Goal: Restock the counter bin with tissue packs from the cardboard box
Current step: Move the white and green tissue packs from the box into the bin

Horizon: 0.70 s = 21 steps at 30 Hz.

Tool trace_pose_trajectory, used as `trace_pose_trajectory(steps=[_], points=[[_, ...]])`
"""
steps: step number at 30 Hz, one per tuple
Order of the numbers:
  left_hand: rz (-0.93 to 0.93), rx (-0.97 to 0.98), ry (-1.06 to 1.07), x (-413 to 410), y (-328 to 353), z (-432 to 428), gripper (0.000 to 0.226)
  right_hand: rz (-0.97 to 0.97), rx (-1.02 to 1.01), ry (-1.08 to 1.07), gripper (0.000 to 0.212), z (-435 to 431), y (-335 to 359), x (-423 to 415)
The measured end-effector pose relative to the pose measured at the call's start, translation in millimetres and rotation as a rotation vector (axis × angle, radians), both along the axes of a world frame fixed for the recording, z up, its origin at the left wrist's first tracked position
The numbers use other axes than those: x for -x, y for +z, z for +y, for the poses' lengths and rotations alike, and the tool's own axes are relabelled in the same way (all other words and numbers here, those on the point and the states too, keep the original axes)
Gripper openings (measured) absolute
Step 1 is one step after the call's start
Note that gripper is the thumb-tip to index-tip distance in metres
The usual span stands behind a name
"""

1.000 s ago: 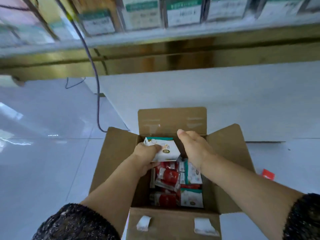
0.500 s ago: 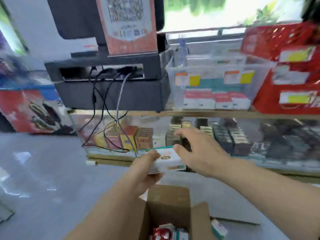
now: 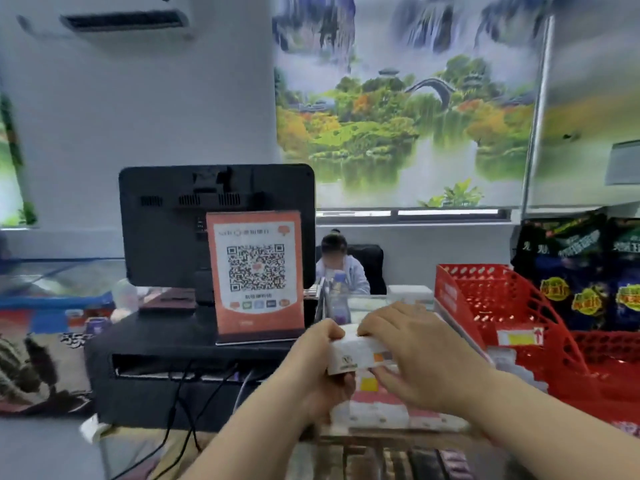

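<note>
A landscape mural (image 3: 405, 98) of green hills and an arched bridge fills the wall behind the desk (image 3: 381, 455). Below it, the back of a black monitor (image 3: 214, 202) stands on a black box unit (image 3: 156, 368), with cables hanging over the unit's front edge. On the right a red perforated basket (image 3: 502, 313) carries a yellow label with a red arrow. Its left rim runs just beside the right hand (image 3: 412, 355). Dark snack bags (image 3: 568, 271) behind it show round yellow-green badges, but the characters are too blurred to read.

An orange sign (image 3: 258, 275) with a large QR code leans against the monitor. Its header line and row of small icons are illegible.

The clear counter bin (image 3: 433, 422) sits between the black unit and the basket, with pink-and-white packs showing through its front wall.

The tissue pack (image 3: 353, 355) is held over the bin's front left corner, near the sign's base. It is white with a small green logo and an orange patch, and its print is unreadable. The left hand (image 3: 318, 368) grips its left end, fingers curled beneath. The right hand pinches it, with fingers over the top and thumb below.
</note>
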<state>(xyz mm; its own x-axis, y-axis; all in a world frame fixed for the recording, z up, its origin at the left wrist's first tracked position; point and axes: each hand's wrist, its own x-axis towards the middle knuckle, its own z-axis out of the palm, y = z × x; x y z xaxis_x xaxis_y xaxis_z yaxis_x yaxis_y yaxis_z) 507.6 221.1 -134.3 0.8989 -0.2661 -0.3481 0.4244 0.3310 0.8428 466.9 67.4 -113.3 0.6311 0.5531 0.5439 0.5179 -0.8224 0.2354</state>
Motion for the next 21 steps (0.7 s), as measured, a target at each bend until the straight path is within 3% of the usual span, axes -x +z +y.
trace_pose_trajectory(steps=[7,10,14,21], points=[[-0.014,-0.046,-0.051,-60.8,35.3,-25.3,0.023,-0.116,0.025,-0.132,0.037,-20.1,20.5,-63.7],[-0.035,-0.058,0.014,-81.1,37.4,-28.8,0.031,-0.067,-0.038,-0.185,0.030,-32.2,16.8,-100.1],[-0.060,-0.094,0.138,-98.1,36.8,-35.0,0.018,-0.031,-0.136,-0.240,0.027,-50.6,4.1,-160.0],[-0.092,-0.117,0.258,-120.3,40.7,-55.9,0.020,0.088,-0.197,-0.344,0.028,-56.8,-39.9,-245.8]])
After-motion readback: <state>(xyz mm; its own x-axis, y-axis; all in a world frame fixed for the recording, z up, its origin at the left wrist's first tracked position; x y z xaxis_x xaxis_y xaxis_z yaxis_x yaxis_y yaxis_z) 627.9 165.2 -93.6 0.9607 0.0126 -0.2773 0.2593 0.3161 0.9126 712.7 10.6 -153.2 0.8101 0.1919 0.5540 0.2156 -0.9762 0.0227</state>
